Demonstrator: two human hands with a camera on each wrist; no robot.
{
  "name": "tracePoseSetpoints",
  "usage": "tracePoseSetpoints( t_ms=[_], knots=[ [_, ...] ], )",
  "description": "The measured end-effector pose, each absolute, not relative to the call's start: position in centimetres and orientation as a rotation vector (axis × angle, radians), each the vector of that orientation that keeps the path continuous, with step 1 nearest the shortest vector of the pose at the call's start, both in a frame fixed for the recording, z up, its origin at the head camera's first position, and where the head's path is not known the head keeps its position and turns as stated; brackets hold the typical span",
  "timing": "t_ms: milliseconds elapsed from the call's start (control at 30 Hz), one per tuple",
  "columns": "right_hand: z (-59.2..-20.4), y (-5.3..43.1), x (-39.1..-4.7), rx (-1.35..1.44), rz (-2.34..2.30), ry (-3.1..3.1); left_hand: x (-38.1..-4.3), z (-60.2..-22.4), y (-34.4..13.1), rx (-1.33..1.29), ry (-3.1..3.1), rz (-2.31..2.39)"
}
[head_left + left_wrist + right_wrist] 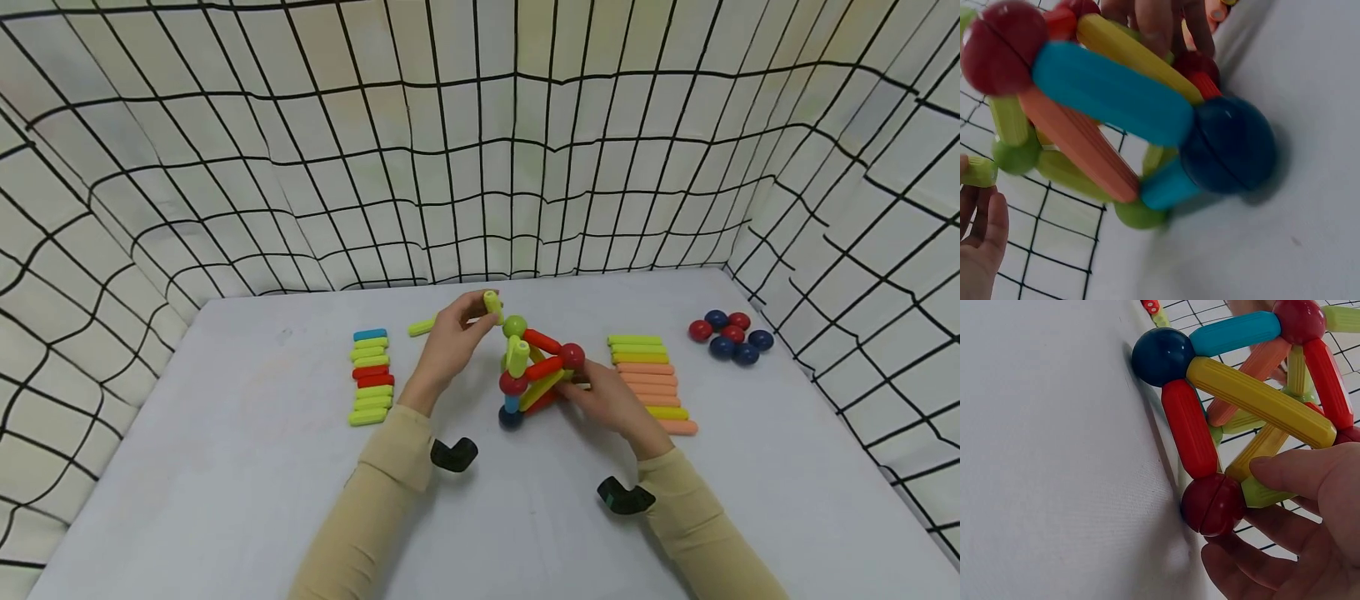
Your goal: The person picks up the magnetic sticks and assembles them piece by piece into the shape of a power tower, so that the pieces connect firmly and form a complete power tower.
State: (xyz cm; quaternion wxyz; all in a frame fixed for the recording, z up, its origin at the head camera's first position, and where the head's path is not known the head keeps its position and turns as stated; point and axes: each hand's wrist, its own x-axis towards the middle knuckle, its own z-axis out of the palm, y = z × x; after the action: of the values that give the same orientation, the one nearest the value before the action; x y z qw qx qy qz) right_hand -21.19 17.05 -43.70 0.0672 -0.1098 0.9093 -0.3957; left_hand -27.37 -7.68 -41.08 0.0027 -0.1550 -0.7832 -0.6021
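A frame of toy building sticks and balls (543, 368) stands on the table between my two hands. Its dark blue ball (1229, 145) is low at the near side, joined to blue, yellow and red sticks. My left hand (452, 337) pinches a short light green stick (492, 305) close to the green ball (514, 327) on the far side of the frame. My right hand (606, 402) holds the frame from the right. In the right wrist view, its thumb lies over a green stick (1265, 494) and its fingers curl below, close to a red ball (1213, 505).
Left of the frame lies a column of short green, red and blue sticks (371, 377), with another green stick (422, 327) apart. Longer green, yellow and orange sticks (647, 377) lie at right. Red and dark blue balls (723, 347) cluster beyond. Black netting (480, 150) encloses the table.
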Motion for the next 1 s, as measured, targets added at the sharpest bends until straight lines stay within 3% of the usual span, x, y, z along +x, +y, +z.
tracePoseSetpoints(
  t_ms=[233, 733, 1000],
  knots=[
    [-43.7, 17.0, -21.2, -0.353, -1.194, 2.748, -27.3, -40.3, -6.5, -0.660, -2.436, -1.919],
    [-43.8, 16.9, -21.1, -0.365, -1.192, 2.733, -27.4, -41.1, -5.4, -0.537, -2.307, -2.203],
    [-43.9, 17.0, -21.2, -0.368, -1.171, 2.740, -28.1, -41.9, -6.5, -0.400, -2.403, -1.954]
  ],
)
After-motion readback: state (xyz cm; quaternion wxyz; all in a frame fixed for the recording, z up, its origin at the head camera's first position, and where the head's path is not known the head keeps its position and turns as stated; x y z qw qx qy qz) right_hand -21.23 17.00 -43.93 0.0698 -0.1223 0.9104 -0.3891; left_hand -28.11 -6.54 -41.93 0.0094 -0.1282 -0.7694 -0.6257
